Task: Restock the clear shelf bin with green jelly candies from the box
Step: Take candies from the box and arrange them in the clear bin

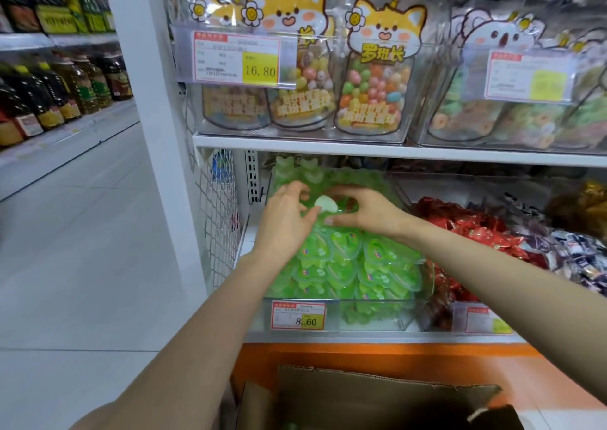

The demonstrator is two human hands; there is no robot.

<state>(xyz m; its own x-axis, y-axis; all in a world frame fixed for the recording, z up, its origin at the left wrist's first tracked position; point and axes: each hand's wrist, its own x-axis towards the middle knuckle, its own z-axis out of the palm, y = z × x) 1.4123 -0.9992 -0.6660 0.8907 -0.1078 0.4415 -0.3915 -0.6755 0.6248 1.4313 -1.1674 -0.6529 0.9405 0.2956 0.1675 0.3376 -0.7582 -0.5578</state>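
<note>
Bin (338, 305) top open — upper shelf (394, 154) low overhead.

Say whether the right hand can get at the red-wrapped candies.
Probably yes: the right hand is over the green jelly candies right beside them, and the red-wrapped candies lie heaped, uncovered.

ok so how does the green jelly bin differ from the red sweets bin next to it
The green jelly bin holds jelly cups in overlapping rows; the red sweets bin holds wrapped sweets in a loose heap. The left hand and right hand are over the green jelly bin; neither reaches into the red sweets bin. Both are clear, side by side on one shelf.
</note>
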